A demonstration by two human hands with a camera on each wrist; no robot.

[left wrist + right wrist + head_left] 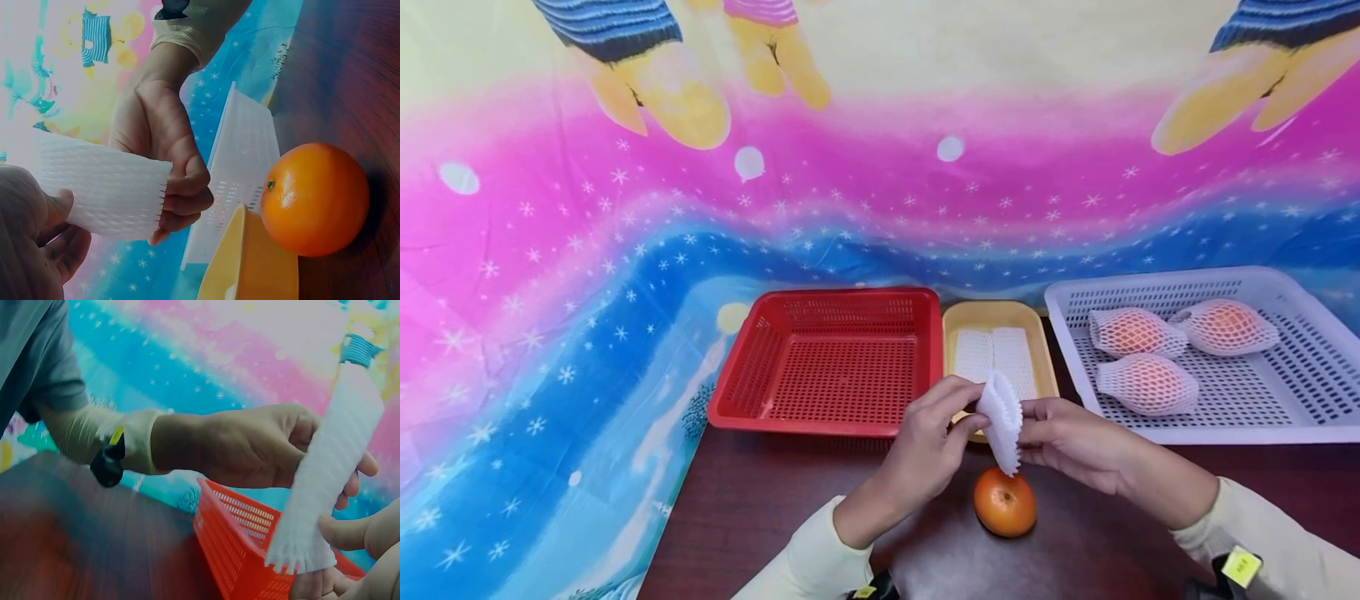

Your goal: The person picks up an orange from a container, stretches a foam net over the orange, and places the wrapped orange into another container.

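Note:
A white foam net sleeve [1000, 421] is held up between both hands, flattened, one end scalloped. My left hand [928, 437] pinches it between thumb and fingers from the left. On its other side my right hand [1078, 442] grips it; the right wrist view shows that thumb on the sleeve [331, 469] near the scalloped end, with fingers behind. Just below the hands, an orange [1004, 502] rests on the dark wooden table, its stem spot facing up. It appears large beside the hands in the left wrist view, the orange [315, 200] touched by neither.
A red basket [827, 429] stands at the back left. Beside it, a yellow tray [997, 312] holds more white foam sleeves [1013, 354]. The white basket [1240, 433] on the right contains three sleeved fruits [1150, 383]. A printed cloth [880, 192] hangs behind.

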